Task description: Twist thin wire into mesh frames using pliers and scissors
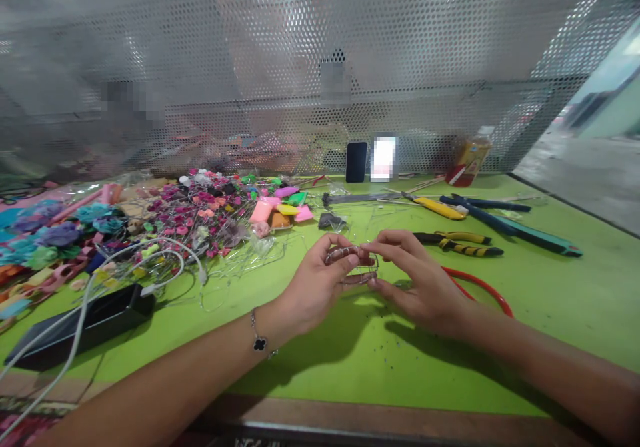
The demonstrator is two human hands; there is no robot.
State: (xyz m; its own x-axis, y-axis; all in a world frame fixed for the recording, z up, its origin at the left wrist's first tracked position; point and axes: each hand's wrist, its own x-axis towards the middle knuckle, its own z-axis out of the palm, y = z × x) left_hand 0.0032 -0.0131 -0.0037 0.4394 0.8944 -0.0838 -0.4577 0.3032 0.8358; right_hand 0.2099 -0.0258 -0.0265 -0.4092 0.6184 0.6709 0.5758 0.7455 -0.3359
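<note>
Above the green table, a small frame of bent silver wire (pixel 376 264) is held between my two hands. My left hand (pixel 320 277) is closed around its left side, the thumb pressing on the wire. At its right edge my right hand (pixel 417 280) pinches the wire with thumb and fingertips. Part of the frame is hidden behind the fingers. Just beyond my right hand lie yellow-and-black pliers (pixel 467 243). A red tube or cable (pixel 483 287) curves out beside my right forearm. Small dark bits are scattered on the table below.
Colourful craft flowers on wires (pixel 195 207) are heaped at the left, near a black tray (pixel 100 323) and white cable. Phones (pixel 356 162) lean on the perforated metal panel (pixel 280 47). A bottle (pixel 470 160), a yellow-handled tool (pixel 440 208) and long cutters (pixel 525 230) occupy the right back.
</note>
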